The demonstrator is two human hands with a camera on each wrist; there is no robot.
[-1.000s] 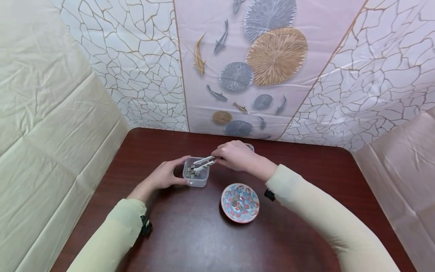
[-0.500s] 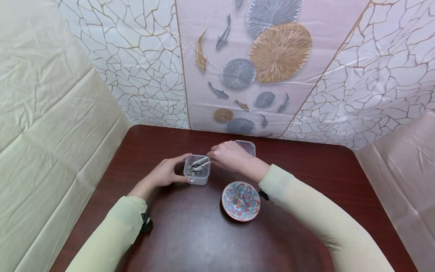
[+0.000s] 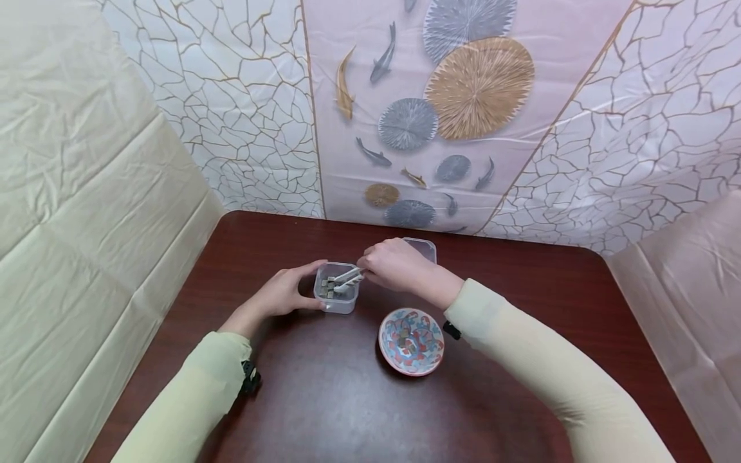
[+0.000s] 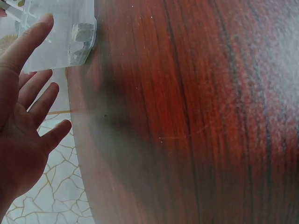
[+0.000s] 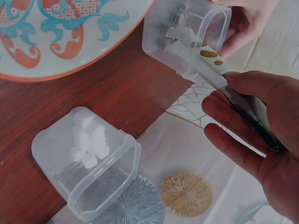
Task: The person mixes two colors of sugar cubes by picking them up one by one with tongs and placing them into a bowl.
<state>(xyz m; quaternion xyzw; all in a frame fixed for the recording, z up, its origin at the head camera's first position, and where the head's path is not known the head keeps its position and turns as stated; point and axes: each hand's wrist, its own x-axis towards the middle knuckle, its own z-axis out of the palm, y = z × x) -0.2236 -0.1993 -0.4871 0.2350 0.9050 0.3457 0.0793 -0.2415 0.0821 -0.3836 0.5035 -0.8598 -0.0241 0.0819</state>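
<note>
My left hand (image 3: 280,294) holds a small clear plastic container (image 3: 339,308) between thumb and fingers at its left side. Several greyish-brown cubes (image 3: 327,287) lie inside it. From the right, my right hand (image 3: 393,263) grips a pair of tongs (image 5: 205,70) with pale tips and a dark metal handle. Their tips reach down among the cubes in the container; whether they pinch one is not clear. A patterned red, blue and white bowl (image 3: 429,331) stands nearer me, with a few small brownish pieces at its bottom.
Behind my right hand is a second clear container (image 3: 427,249), holding white pieces (image 5: 91,140) in the right wrist view. Everything stands on a dark red-brown wooden table (image 3: 336,399). Fabric-covered walls rise at the back and both sides.
The tongs have dipped lower into the container, and their arms now look closer together. My left hand keeps its hold on the container. The head view has shifted slightly.
</note>
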